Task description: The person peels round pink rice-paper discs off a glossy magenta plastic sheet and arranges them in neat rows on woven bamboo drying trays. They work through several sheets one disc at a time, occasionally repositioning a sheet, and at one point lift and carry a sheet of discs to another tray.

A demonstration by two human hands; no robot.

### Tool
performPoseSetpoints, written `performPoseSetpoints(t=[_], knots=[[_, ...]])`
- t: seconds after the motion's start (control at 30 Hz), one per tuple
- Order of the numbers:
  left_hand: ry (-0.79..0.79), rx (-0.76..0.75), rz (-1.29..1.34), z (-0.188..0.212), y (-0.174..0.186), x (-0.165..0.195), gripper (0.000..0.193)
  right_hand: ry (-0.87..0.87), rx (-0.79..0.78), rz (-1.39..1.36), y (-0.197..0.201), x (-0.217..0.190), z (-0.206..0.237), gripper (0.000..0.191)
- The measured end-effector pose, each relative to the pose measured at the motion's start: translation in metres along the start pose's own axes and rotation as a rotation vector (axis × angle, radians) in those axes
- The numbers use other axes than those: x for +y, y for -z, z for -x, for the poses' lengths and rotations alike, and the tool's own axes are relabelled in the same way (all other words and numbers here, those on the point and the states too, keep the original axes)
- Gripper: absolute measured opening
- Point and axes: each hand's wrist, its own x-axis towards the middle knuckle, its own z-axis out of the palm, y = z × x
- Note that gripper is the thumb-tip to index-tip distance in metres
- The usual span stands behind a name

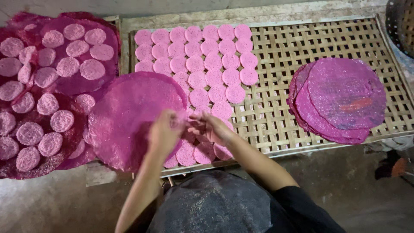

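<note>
Head view, looking straight down over a woven bamboo tray (pixel 302 47) on a concrete floor (pixel 358 185). Left hand (pixel 165 130) closed on the right edge of a large magenta round sheet (pixel 129 116), thin and glittery, lying tilted across the tray's left front corner and overlapping the small discs there. Right hand (pixel 210 126) just beside the left, fingers pinched at the same edge of the sheet, almost touching the left fingertips; whether anything small sits between those fingers, cannot tell. Both forearms reaching forward from the bottom of the picture, above a dark grey lap cloth (pixel 215 203).

Small pink discs (pixel 202 56) laid in close rows over the left half of the tray, edges touching, a few more peeking out under the hands near the front rim. Bare bamboo weave in the middle. Stack of large magenta sheets (pixel 340 99) resting on the tray's right side, fanned slightly, well apart from the hands. Further left, off the tray, dark purple sheets carrying paler pink discs (pixel 47 103). Perforated metal basket (pixel 401 21) at the top right corner.
</note>
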Motion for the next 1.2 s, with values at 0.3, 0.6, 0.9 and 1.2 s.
performPoseSetpoints(t=[0.3,0.6,0.9,1.2], knots=[[-0.488,0.041,0.041,0.020,-0.043,-0.005,0.044,0.371,0.655,0.067,0.171,-0.039,-0.004,0.021],[-0.488,0.043,0.059,0.018,-0.056,-0.008,0.038,0.624,0.762,1.022,0.183,-0.057,-0.019,0.028],[-0.476,0.113,-0.020,0.019,-0.059,-0.005,0.039,0.655,0.860,1.176,0.198,-0.083,-0.029,0.037],[-0.457,0.164,0.032,0.019,-0.075,0.009,0.037,0.593,0.740,1.071,0.217,-0.109,-0.078,0.031]])
